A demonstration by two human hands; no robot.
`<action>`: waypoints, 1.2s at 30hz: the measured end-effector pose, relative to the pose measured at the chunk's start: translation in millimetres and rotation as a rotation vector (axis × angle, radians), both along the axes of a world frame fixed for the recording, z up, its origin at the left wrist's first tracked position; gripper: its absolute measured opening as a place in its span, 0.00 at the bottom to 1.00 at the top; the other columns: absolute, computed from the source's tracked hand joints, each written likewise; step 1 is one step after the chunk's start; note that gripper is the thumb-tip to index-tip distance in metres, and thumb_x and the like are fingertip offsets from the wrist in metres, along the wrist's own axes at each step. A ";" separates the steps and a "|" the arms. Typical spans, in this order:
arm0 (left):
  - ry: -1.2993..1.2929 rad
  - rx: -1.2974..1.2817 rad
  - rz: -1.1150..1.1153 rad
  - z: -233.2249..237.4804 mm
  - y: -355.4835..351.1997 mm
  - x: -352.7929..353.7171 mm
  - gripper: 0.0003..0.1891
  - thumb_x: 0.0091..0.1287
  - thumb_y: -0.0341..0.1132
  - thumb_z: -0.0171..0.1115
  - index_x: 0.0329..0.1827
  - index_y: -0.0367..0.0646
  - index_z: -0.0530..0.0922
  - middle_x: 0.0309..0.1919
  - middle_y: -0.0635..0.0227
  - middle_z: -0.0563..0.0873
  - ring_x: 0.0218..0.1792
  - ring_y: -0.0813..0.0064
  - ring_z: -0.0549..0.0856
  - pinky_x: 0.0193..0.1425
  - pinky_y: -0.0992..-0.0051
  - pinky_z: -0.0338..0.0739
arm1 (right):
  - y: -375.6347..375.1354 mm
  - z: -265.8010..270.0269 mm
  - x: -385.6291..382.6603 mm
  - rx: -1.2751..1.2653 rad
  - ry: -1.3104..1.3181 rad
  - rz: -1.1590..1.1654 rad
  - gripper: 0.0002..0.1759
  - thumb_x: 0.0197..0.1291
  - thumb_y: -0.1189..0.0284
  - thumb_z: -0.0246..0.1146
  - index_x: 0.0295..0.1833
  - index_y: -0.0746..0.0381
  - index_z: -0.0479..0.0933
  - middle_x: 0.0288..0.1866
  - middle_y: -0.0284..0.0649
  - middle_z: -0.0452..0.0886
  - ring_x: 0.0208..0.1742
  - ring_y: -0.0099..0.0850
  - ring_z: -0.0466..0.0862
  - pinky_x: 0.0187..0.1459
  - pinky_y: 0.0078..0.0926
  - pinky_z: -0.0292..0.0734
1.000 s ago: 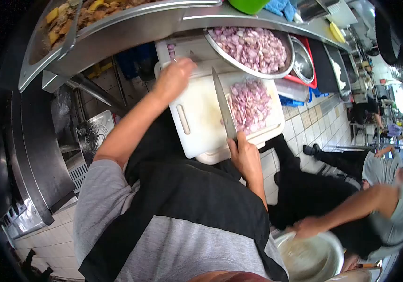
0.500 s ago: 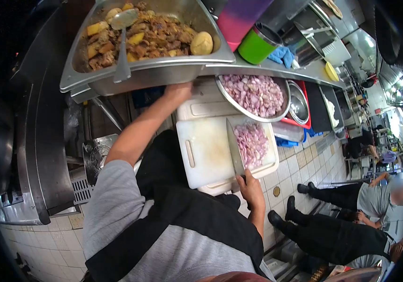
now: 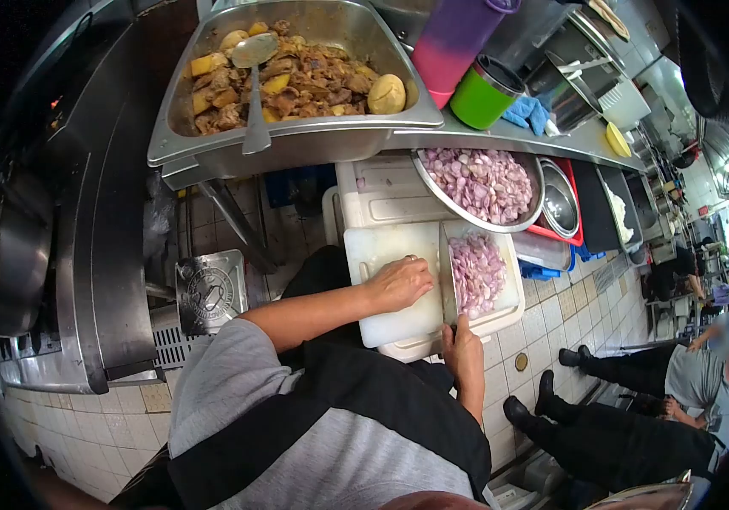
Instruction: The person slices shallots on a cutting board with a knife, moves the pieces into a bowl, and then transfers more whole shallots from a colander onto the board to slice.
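My right hand is wrapped round the handle of a broad kitchen knife, whose blade stands on the cutting board. Against the blade's right side lies a heap of chopped shallots. My left hand is over the board just left of the blade, fingers curled in; whatever they may hold is hidden. A metal bowl filled with peeled shallot pieces stands beyond the board. Beneath the board is a cream plastic tub or lid.
A steel pan of braised meat, eggs and a ladle sits on the raised shelf. A green cup and purple-pink tumbler stand beside it. Empty metal bowls rest in a red tray. Two people are at right.
My left hand has come back from under the shelf by the pan and is now on the cutting board beside the blade. My right hand still holds the knife. The view has shifted slightly.
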State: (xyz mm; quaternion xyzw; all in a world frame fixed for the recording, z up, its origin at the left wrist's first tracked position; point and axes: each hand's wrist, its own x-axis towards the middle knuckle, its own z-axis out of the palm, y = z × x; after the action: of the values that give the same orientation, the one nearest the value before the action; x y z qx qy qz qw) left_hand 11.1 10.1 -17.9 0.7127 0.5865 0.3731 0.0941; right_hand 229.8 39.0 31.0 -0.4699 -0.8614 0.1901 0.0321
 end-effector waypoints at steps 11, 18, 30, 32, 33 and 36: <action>-0.052 0.058 0.035 -3.3 -0.3 -0.4 0.08 0.63 0.30 0.65 0.43 0.40 0.82 0.38 0.60 0.82 0.42 0.57 0.83 0.49 0.63 0.79 | 5.2 -13.2 5.0 -0.003 0.065 0.002 0.14 0.67 0.67 0.61 0.45 0.66 0.67 0.32 0.65 0.81 0.36 0.65 0.81 0.35 0.58 0.74; -0.078 0.166 0.091 28.9 -20.2 -3.1 0.14 0.62 0.32 0.66 0.49 0.38 0.82 0.50 0.56 0.81 0.53 0.55 0.81 0.58 0.62 0.77 | 0.3 -2.6 -1.4 0.013 0.024 -0.003 0.14 0.67 0.68 0.61 0.46 0.66 0.66 0.31 0.65 0.81 0.35 0.65 0.81 0.34 0.58 0.74; 0.564 0.617 0.739 219.2 -38.9 -90.9 0.23 0.51 0.34 0.74 0.52 0.50 0.82 0.47 0.70 0.80 0.49 0.66 0.81 0.59 0.64 0.67 | 0.2 6.4 -11.3 0.044 -0.046 0.012 0.14 0.67 0.66 0.60 0.44 0.65 0.66 0.31 0.65 0.81 0.36 0.65 0.81 0.37 0.59 0.75; 0.619 0.589 0.777 213.7 -41.7 -96.5 0.22 0.51 0.33 0.74 0.51 0.51 0.83 0.43 0.73 0.81 0.47 0.69 0.81 0.56 0.65 0.66 | 3.0 -0.8 -6.7 0.042 -0.010 0.029 0.14 0.67 0.66 0.60 0.44 0.65 0.66 0.31 0.66 0.81 0.36 0.65 0.81 0.37 0.59 0.75; 0.599 0.639 0.793 213.0 -43.8 -98.3 0.21 0.50 0.32 0.73 0.49 0.52 0.84 0.40 0.74 0.81 0.44 0.70 0.81 0.55 0.65 0.66 | 3.5 -2.4 -6.7 0.047 0.026 0.042 0.15 0.67 0.65 0.60 0.44 0.65 0.66 0.31 0.66 0.81 0.36 0.65 0.81 0.38 0.60 0.74; 0.571 0.693 0.843 216.8 -63.4 -97.4 0.19 0.47 0.29 0.72 0.46 0.52 0.85 0.36 0.75 0.80 0.41 0.71 0.81 0.54 0.65 0.66 | 3.4 3.9 -8.9 0.036 -0.036 0.027 0.14 0.67 0.66 0.60 0.44 0.65 0.66 0.31 0.67 0.80 0.37 0.66 0.81 0.38 0.60 0.74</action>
State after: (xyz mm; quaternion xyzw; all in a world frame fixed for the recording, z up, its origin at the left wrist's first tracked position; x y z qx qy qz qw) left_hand -86.4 -53.3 198.8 0.4803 0.6644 0.3416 -0.4595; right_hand 220.8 42.4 34.9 -0.4609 -0.8714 0.1665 0.0224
